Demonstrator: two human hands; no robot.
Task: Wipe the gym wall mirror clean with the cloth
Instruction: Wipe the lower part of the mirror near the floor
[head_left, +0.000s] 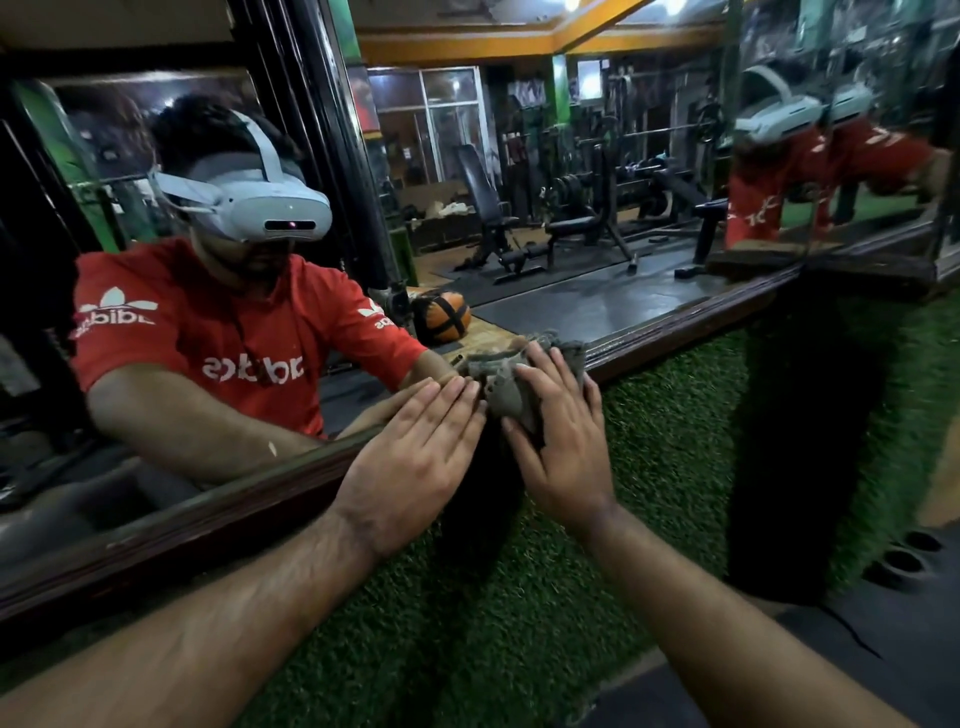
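Right hand flat on bunched grey cloth at mirror bottom edge by wooden frame — left hand open, fingers straight, just beside cloth's left — unwiped glass lying up and away.

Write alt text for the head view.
Right hand presses a grey cloth against the mirror's lower edge, left hand flat beside it. Green turf covers the wall below the frame.
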